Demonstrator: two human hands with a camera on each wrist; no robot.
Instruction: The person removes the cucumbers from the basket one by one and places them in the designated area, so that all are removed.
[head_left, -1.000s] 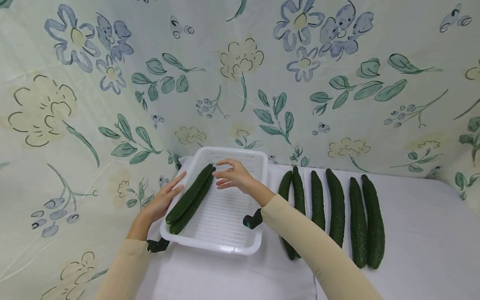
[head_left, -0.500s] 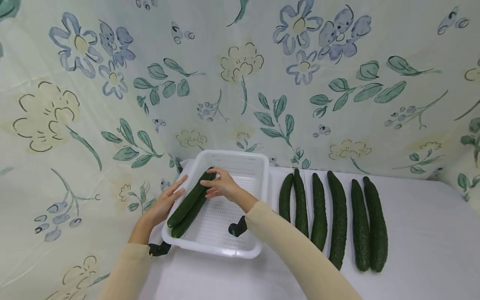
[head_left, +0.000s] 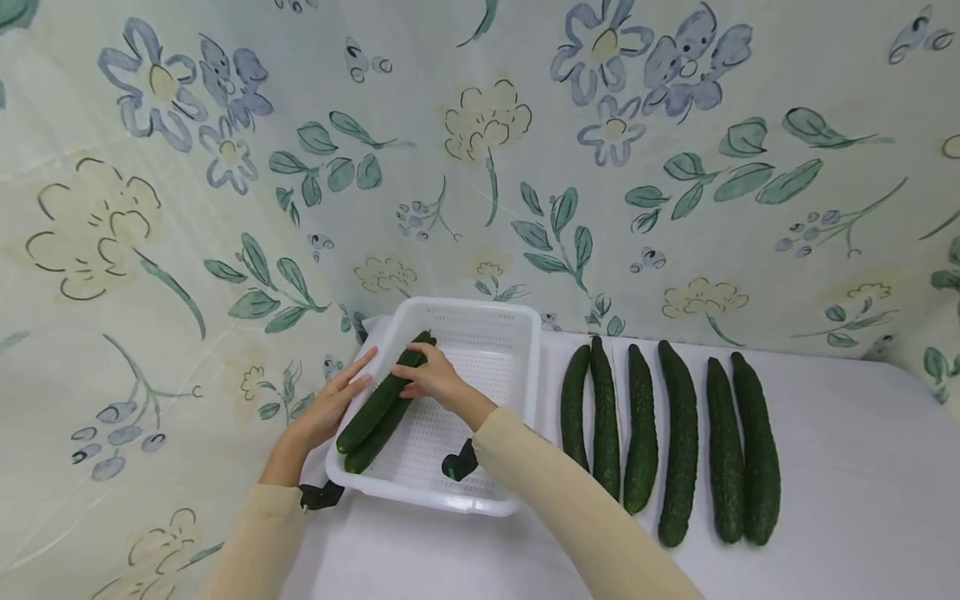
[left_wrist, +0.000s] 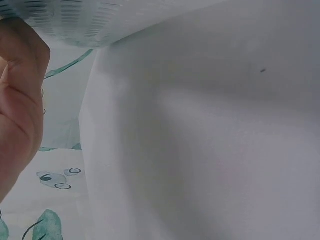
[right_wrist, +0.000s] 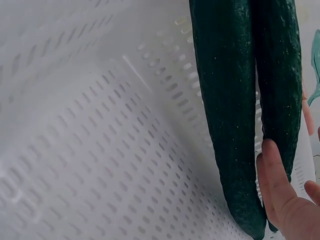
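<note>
Two long dark green cucumbers lie side by side in a white perforated plastic basket [head_left: 534, 375], slanting along its left wall. The outer cucumber [head_left: 366, 418] is nearest that wall; the inner cucumber [right_wrist: 227, 115] lies against it. My right hand [head_left: 437, 379] reaches over their far ends. In the right wrist view its fingers [right_wrist: 275, 172] slip between the two, touching the outer one, while the thumb stands apart from it. My left hand [head_left: 326, 412] rests against the outside of the basket's left rim with its fingers extended; part of it shows at the left wrist view's edge.
Several more cucumbers [head_left: 678, 450] lie in a loose row on the white-covered table [head_left: 840, 467], right of the basket. Floral cloth [head_left: 480, 192] hangs behind and to the left, close to the basket's far side. Black wrist cameras [head_left: 321, 496] sit at both cuffs.
My right hand has moved left and slightly down, from above the basket's middle onto the far ends of the two cucumbers. The left hand stays at the rim.
</note>
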